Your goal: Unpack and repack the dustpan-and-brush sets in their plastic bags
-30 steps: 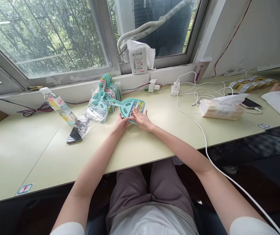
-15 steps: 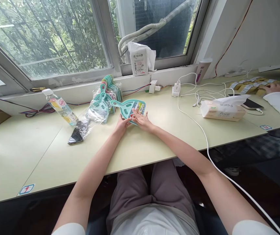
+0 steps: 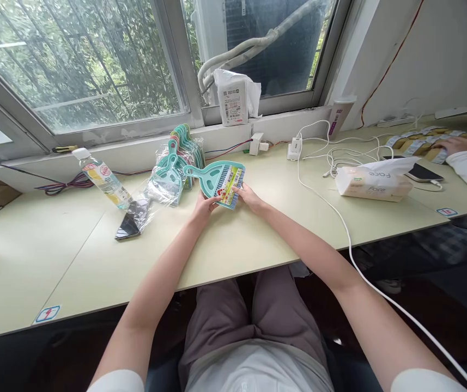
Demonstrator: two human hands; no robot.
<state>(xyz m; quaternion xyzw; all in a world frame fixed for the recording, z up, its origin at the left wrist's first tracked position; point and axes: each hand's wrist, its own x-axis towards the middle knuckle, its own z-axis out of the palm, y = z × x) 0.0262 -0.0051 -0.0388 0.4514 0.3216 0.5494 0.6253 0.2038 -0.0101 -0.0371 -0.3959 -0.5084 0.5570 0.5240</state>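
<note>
A mint-green mini dustpan and brush set (image 3: 212,176) with a colourful label (image 3: 230,184) is held just above the table, its handle pointing left. My left hand (image 3: 204,207) grips its lower left edge, fingers closed on it. At its right side, my right hand (image 3: 250,198) pinches the edge by the brush bristles. To the left lies another green dustpan set (image 3: 168,177) in clear plastic wrap, in front of a standing row of similar sets (image 3: 186,144) in green and red.
Left of the sets are a tilted drink bottle (image 3: 104,179) and a phone (image 3: 129,226) partly under plastic film. A tissue pack (image 3: 374,182), white cables (image 3: 341,155) and a cup (image 3: 340,117) are on the right. Another person's hand (image 3: 458,145) rests on yellow bundles (image 3: 415,146).
My right hand has slid off the label to the right edge of the set, uncovering the label. The dustpan set is tilted up slightly, while my left hand stays about where it was.
</note>
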